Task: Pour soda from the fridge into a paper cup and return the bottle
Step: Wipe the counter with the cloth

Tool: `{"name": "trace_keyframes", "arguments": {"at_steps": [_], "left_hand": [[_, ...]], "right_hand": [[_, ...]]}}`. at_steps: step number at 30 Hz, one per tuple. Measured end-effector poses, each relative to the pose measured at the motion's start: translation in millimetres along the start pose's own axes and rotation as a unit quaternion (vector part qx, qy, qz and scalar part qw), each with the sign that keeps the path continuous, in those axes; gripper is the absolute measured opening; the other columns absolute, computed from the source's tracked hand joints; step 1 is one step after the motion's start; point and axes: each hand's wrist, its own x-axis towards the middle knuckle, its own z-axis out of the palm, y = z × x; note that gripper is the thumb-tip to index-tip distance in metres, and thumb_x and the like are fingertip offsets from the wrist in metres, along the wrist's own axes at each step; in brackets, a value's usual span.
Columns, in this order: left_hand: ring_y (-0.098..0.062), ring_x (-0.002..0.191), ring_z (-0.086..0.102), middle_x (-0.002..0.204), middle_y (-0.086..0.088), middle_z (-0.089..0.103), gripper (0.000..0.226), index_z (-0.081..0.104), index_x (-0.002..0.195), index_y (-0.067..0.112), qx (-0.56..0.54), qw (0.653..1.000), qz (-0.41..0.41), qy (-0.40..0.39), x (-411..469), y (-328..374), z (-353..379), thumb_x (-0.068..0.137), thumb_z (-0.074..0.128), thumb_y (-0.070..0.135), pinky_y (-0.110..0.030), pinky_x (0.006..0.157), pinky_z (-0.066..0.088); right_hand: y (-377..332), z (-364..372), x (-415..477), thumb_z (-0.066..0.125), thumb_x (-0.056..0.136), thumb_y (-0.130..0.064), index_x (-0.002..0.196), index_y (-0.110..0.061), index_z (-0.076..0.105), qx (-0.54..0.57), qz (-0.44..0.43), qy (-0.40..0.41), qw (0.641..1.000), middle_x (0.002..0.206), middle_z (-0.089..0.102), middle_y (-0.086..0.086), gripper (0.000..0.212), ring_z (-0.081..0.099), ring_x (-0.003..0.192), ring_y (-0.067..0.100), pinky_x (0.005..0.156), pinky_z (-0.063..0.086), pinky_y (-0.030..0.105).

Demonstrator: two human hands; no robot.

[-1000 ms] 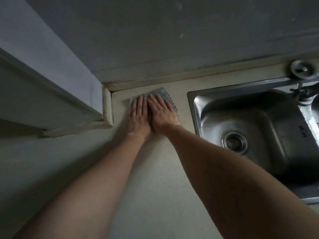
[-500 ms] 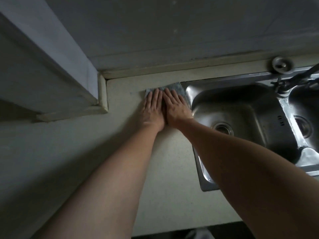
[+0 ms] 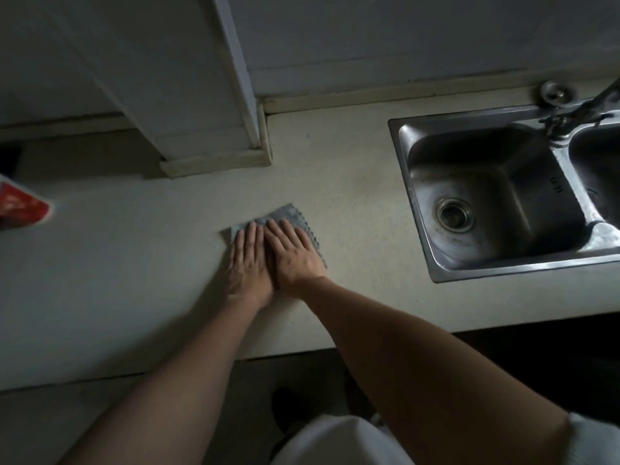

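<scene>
A small grey-blue cloth (image 3: 289, 214) lies flat on the pale countertop (image 3: 134, 280). My left hand (image 3: 250, 263) and my right hand (image 3: 295, 253) press on it side by side, fingers straight and pointing away from me. Only the cloth's far and right edges show past my fingers. A red and white object (image 3: 21, 204), perhaps a paper cup, lies blurred at the left edge of the counter. No bottle and no fridge are in view.
A steel double sink (image 3: 496, 199) with a tap (image 3: 570, 112) sits to the right of my hands. A white cabinet or pillar corner (image 3: 214, 129) juts onto the counter at the back left. The counter's front edge runs just below my wrists.
Both hands slid the cloth from the back of the counter beside the sink towards me and the front edge. My view pulled back, showing the red and white object at the left.
</scene>
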Motion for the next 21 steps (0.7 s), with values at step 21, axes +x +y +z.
{"name": "trace_keyframes", "arguments": {"at_steps": [21], "left_hand": [[-0.033, 0.145, -0.028, 0.157, -0.014, -0.032, 0.077, -0.025, 0.150, 0.005, -0.007, 0.996, 0.083, 0.006, 137.5, 207.1, -51.8, 0.099, 0.023, 0.037, -0.047, 0.122, -0.004]], "right_hand": [[230.9, -87.9, 9.3, 0.025, 0.102, -0.032, 0.156, -0.024, 0.002, -0.009, 0.082, 0.073, 0.994, 0.163, -0.002, -0.005, 0.058, -0.010, 0.149, 0.013, 0.123, -0.002, 0.037]]}}
